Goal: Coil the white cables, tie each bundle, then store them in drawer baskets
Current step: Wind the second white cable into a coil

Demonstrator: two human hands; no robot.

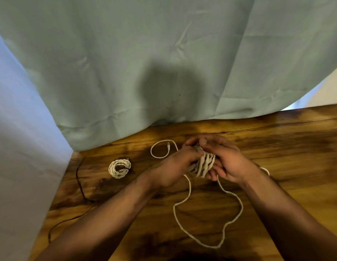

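1. The left hand [175, 166] and the right hand [227, 161] meet just above the wooden counter [286, 147], with a half-wound cable [204, 163] held between them.
2. The left hand's fingers [193, 152] are curled round the left side of the coil. The right hand cups it from the other side with the thumb laid over the top. Both hands are grasping the coil.
3. From under the hands, the loose loop [237, 210] of the same white cable wanders across the counter toward the near edge and back up beneath the right hand.
4. A smaller ring of cable lies on the counter just beyond the left hand and ends in a plug [168, 145].
5. A coiled bundle [119, 168] sits on the counter to the left, well apart from the hands, with a dark strip across its right side.
6. A thin dark cord [79, 178] trails along the left part of the counter.
7. A pale green curtain [164, 53] hangs behind, its hem resting on the counter's far edge. A lighter pale cloth [23, 147] hangs at the left.
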